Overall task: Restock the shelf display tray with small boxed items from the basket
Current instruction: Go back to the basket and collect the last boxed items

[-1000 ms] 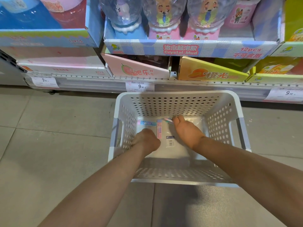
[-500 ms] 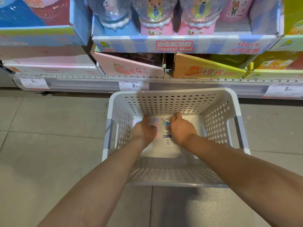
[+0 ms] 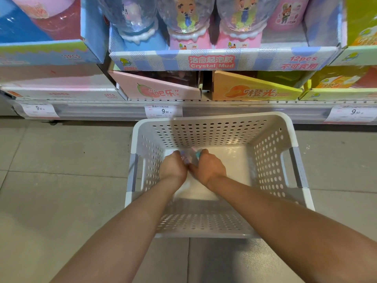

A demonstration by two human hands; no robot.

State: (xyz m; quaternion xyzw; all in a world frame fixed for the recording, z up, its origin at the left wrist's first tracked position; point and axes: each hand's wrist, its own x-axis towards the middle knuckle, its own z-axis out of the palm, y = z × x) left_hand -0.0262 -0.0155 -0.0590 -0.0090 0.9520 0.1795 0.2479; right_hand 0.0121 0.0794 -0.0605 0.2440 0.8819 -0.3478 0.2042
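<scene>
Floor: grey tiles (image 3: 61, 180) under the basket.
Basket: white perforated basket (image 3: 214, 127) stands on the floor, just near of the shelf.
Left hand: left hand (image 3: 173, 167) is down inside the basket, fingers curled round the small boxed items (image 3: 188, 158).
Right hand: right hand (image 3: 210, 167) touches the left, fingers curled on the same blurred items.
Items: low in the basket, toward its far wall, between both hands.
Shelf: price tag (image 3: 163, 111) on the rail; pink display tray (image 3: 159, 88) and orange display tray (image 3: 255, 90) behind it.

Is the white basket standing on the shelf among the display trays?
No, the white basket stands on the tiled floor below the shelf edge.
</scene>
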